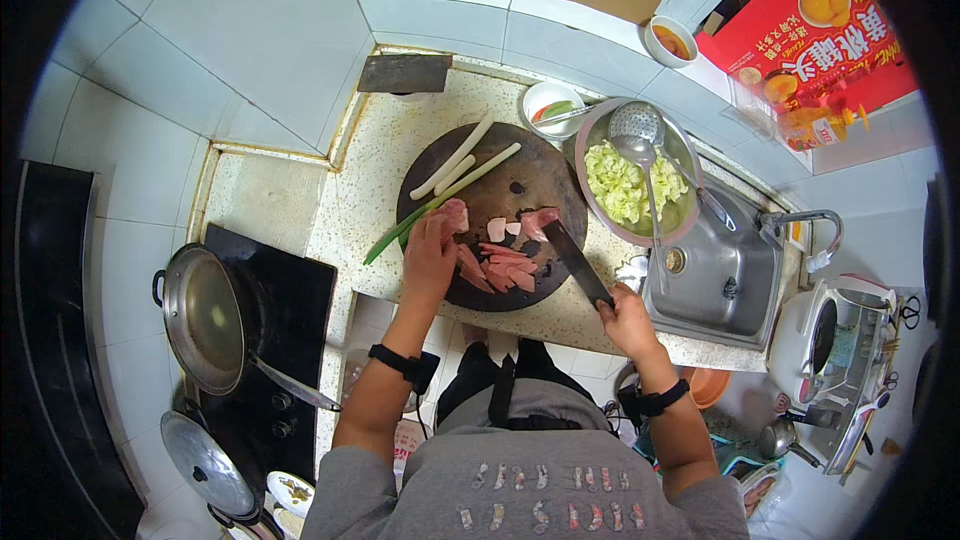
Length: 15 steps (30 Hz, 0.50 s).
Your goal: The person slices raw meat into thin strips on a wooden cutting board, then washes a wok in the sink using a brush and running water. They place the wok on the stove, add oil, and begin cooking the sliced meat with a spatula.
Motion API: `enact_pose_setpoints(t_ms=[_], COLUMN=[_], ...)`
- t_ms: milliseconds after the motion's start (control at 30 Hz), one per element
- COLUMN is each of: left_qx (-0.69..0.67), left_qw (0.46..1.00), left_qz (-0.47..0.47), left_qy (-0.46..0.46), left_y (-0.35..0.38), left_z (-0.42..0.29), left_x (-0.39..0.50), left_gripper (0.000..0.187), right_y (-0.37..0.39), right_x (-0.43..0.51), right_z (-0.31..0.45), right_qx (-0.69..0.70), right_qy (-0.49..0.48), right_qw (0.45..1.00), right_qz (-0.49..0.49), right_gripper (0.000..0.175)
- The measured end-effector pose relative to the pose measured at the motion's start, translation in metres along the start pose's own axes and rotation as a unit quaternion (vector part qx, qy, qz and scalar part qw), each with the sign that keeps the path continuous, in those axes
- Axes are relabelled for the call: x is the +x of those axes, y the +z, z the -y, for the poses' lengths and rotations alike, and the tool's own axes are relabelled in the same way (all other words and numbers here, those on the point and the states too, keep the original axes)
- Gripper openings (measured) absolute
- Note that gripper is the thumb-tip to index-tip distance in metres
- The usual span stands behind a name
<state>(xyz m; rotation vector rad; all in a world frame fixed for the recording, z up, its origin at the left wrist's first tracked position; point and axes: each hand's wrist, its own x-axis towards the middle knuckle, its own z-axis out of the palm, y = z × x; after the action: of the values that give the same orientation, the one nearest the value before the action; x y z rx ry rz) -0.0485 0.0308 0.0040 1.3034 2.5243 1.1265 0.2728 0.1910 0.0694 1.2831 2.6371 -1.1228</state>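
My right hand (627, 321) grips the handle of a dark-bladed kitchen knife (576, 261). The blade's far end touches a piece of pink meat (537, 223) on the right of the round dark chopping board (517, 154). On the board's left side, my left hand (430, 251) has its fingers on a larger chunk of raw meat (453, 214); part of the chunk is hidden by the fingers. Between my hands lie several meat slices (510, 268) and two small pale pieces (496, 228). Behind them rest several scallion stalks (453, 159), with green ends hanging past the board's left edge.
Right of the board, a metal basin (587, 208) holds chopped pale-green vegetable, a slotted spoon (636, 124) and a ladle. Beyond it is a steel sink (712, 307). A white bowl (541, 92) stands behind. At left, a frying pan (202, 319) sits on a black hob (300, 300).
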Motion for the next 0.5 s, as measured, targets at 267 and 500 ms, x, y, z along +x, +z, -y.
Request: enact_pose_setpoints(t_ms=[267, 500], left_qx=[0.090, -0.023], left_qw=[0.991, 0.988], left_qz=[-0.056, 0.137], left_qy=[0.078, 0.071], left_y=[0.025, 0.058], left_z=[-0.025, -0.069], left_x=[0.038, 0.043], left_gripper=[0.030, 0.041], right_y=[-0.016, -0.035], right_x=[-0.003, -0.012], right_z=[-0.011, -0.018], right_qx=[-0.009, 0.028], right_qy=[-0.007, 0.001], right_qw=[1.000, 1.000], right_qz=[0.019, 0.012], right_gripper=[0.010, 0.011])
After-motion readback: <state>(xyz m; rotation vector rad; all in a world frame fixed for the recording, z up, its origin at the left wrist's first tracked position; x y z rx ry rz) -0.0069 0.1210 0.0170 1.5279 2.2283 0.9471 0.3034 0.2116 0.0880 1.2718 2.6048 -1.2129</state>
